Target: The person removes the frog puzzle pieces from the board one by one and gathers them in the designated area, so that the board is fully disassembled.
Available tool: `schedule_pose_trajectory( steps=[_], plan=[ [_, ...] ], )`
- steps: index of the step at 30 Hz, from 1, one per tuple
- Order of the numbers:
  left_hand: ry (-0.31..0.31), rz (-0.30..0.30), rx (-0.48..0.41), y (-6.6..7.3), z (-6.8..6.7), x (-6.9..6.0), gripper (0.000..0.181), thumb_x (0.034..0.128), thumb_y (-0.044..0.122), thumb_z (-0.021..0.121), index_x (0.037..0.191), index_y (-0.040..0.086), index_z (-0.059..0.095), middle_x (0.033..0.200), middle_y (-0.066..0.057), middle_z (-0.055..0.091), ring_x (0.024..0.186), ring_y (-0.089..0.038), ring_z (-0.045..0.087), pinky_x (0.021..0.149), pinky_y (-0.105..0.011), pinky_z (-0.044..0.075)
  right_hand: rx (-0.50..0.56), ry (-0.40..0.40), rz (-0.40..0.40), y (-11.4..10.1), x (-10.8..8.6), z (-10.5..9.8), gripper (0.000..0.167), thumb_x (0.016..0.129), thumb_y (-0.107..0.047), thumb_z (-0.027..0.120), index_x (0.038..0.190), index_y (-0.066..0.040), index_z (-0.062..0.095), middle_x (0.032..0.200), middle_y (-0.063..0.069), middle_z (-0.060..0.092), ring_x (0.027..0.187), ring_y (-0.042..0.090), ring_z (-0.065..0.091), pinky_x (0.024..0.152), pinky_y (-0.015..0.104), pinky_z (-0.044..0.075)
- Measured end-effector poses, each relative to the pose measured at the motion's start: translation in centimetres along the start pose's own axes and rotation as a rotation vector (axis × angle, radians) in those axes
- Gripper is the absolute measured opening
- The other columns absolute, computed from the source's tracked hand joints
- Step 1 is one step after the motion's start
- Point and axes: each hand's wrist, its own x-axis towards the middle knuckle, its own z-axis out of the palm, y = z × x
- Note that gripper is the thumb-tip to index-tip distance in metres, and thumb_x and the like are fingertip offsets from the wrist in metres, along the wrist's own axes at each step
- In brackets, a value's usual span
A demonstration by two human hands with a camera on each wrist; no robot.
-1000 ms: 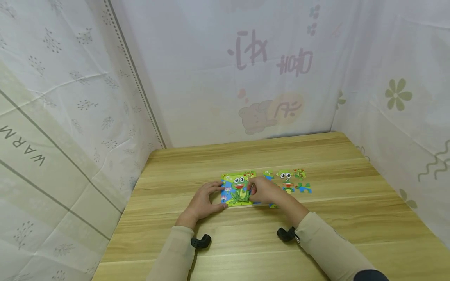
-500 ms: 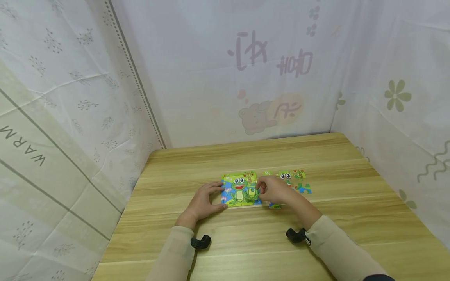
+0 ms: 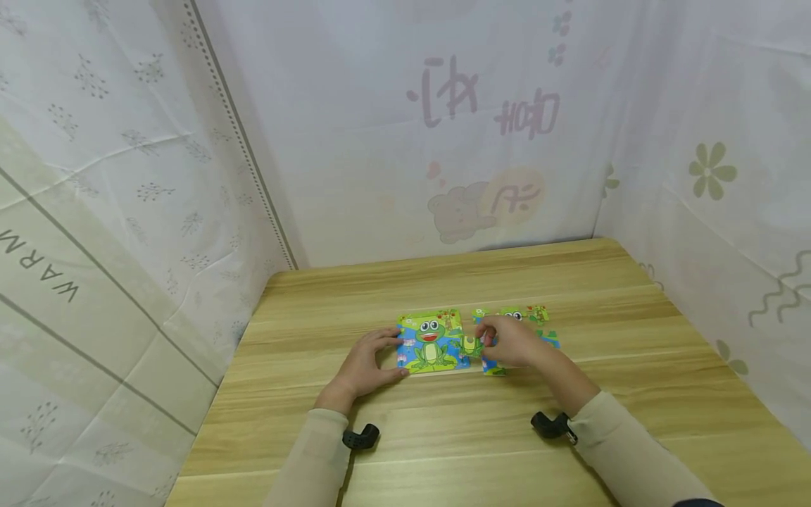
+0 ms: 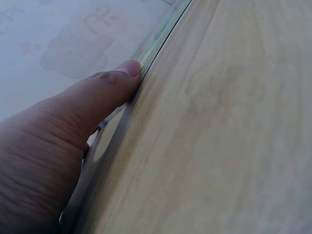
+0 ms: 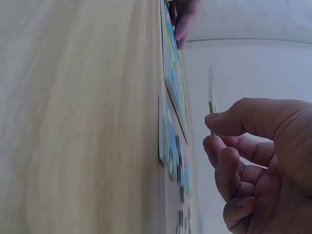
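A rectangular frog picture board (image 3: 431,341) lies flat on the table. My left hand (image 3: 367,362) rests at its left side, with relaxed fingers on the left edge and the thumb touching the lower left corner. Between thumb and index finger, my right hand (image 3: 513,341) pinches a green and yellow puzzle piece (image 3: 469,345) just beyond the board's right edge. The right wrist view shows that puzzle piece (image 5: 212,97) raised off the table, edge-on to the camera. Several loose puzzle pieces (image 3: 494,367) lie right of the board, partly hidden by the right hand.
The wooden table (image 3: 355,296) carries more puzzle pieces toward the back right, including one with frog eyes (image 3: 513,315) and one with red dots (image 3: 538,313). Printed cloth (image 3: 355,155) hangs behind the table and at both sides.
My right hand has moved to the right with the puzzle piece, from over the frog picture to beyond the board's right edge. The left hand has stayed at the board.
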Motion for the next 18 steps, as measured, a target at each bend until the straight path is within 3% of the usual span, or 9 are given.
schedule_pose_trajectory(
  steps=[9,18],
  plan=[
    [0.006,0.012,-0.005,-0.2,0.1,0.0,0.067,0.0858,0.049,0.087,0.142,0.018,0.066,0.158,0.003,0.05,0.149,-0.023,0.041,0.123,-0.052,0.032,0.016,0.008,-0.032,1.7,-1.0,-1.1,0.024,0.086,0.001,0.075,0.106,-0.01,0.069,0.086,0.0,0.062,0.07,0.016,0.056,0.06,0.028,0.049],
    [0.007,0.009,-0.002,-0.6,0.3,0.1,0.07,0.0846,0.057,0.084,0.142,0.021,0.067,0.159,0.007,0.049,0.149,-0.019,0.04,0.123,-0.049,0.032,0.017,0.019,0.019,3.5,-2.2,-2.0,0.025,0.085,0.003,0.075,0.106,-0.009,0.069,0.088,0.0,0.062,0.082,0.018,0.058,0.068,0.032,0.051]
  ],
)
